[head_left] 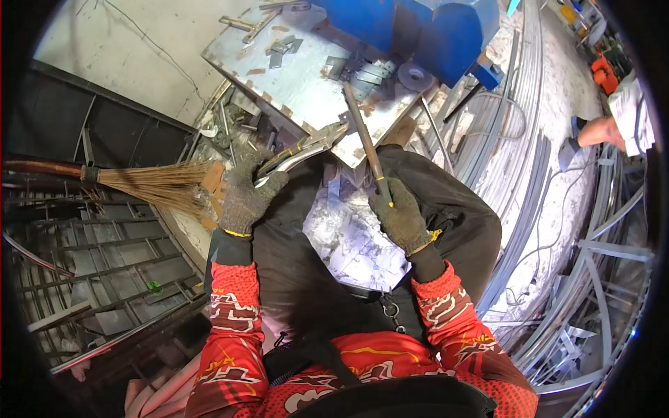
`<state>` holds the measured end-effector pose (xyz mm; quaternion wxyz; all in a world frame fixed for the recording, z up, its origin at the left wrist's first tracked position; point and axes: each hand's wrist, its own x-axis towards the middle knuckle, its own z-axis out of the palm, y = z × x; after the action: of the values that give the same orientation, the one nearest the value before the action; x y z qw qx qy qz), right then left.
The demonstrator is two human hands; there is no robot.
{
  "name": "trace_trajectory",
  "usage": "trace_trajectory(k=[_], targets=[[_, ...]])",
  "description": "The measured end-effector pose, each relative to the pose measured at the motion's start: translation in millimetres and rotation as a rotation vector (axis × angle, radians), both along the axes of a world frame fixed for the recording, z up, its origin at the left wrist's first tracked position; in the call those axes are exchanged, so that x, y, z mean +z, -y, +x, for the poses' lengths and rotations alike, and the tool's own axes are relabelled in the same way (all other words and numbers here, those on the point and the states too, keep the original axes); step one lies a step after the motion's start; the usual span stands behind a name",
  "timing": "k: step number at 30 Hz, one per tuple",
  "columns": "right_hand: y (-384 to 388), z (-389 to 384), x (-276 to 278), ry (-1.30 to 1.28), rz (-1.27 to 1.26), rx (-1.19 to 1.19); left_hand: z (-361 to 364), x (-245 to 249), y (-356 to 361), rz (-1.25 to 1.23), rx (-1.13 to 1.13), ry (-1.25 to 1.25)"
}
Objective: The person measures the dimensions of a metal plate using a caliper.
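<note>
My left hand (249, 196), in a grey knit glove, is closed around the handles of a pair of pliers (303, 149). Their jaws reach the near edge of a metal-topped work table (317, 101), where a small dark metal plate (346, 120) sits at their tip. My right hand (401, 217), gloved alike, grips the lower end of a long brown rod (365, 136). The rod slants up over the table edge, passing close beside the small plate. Flat metal pieces (373, 75) and a round disc (415, 76) lie farther back on the tabletop.
A blue machine housing (418, 31) stands behind the table. At left are a straw broom (150, 184) and a dark metal grating (104, 258). Long metal bars (512, 209) run along the floor at right, near another person's leg (601, 131). Metal frames (599, 292) stand lower right.
</note>
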<state>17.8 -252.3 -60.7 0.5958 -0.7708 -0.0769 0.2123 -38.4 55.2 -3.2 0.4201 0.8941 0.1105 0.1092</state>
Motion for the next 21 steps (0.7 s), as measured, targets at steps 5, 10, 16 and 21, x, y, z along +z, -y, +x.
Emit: trace_trajectory(k=[5, 10, 16, 21], targets=[[-2, 2, -8, -0.012, -0.021, 0.013, 2, -5, 5, 0.016, -0.08, -0.117], [-2, 2, -14, -0.021, -0.068, 0.031, 6, -11, 10, 0.237, -0.248, -0.318], [-6, -10, -15, 0.038, -0.09, 0.065, 11, 3, 29, 0.19, -0.169, -0.436], [11, -24, 10, 0.107, -0.185, 0.038, 1, -7, 12, 0.363, -0.104, -0.244]])
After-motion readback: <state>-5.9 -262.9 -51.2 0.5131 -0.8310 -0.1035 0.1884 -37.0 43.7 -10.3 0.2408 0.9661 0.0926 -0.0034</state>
